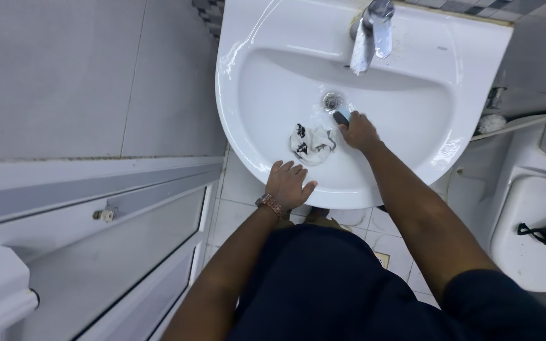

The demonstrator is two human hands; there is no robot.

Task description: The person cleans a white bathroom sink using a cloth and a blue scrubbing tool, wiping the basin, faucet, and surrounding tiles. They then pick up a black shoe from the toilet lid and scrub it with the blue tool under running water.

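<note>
Right hand down in the basin, gripping a small dark brush.

The right hand (pixel 358 131) curls closed around the dark brush (pixel 341 117) beside the drain (pixel 332 100); a crumpled white cloth (pixel 312 144) lies just left. The left hand (pixel 289 183) rests flat, fingers together, on the washbasin (pixel 469 82) front rim.

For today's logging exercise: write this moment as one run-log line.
left hand: resting on sink rim | right hand: gripping dark object near drain | cloth: in basin
</note>
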